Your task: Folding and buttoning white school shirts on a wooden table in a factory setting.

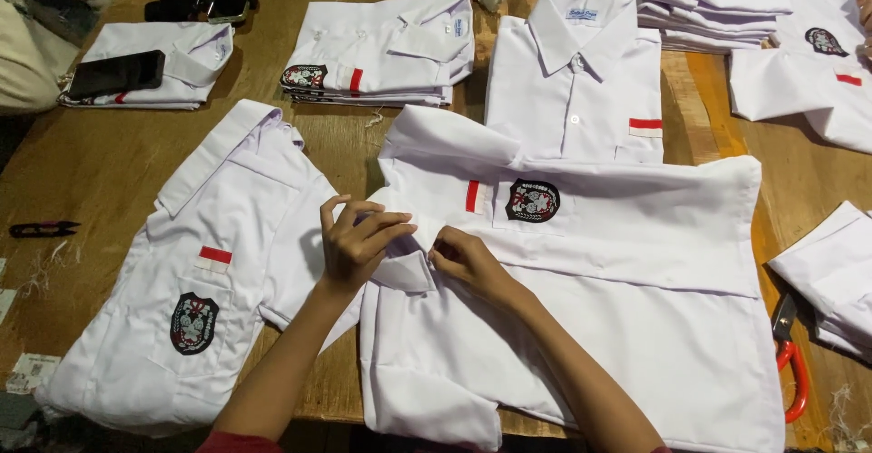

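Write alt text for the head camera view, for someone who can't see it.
Two bare hands, left hand and right hand, pinch the collar area of a white uniform shirt spread on a wooden table. More white shirts lie folded around it, with red-handled scissors at the right edge.

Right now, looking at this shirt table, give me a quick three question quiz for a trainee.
1. True or false: both hands grip the collar of the white shirt spread in the middle.
2. Which tool lies at the table's right edge? A) red-handled scissors B) a stapler C) a tape measure
3. What dark flat thing rests on the folded shirt at far left?

Key:
1. True: the left hand and right hand pinch the collar.
2. A, the red-handled scissors.
3. A phone.
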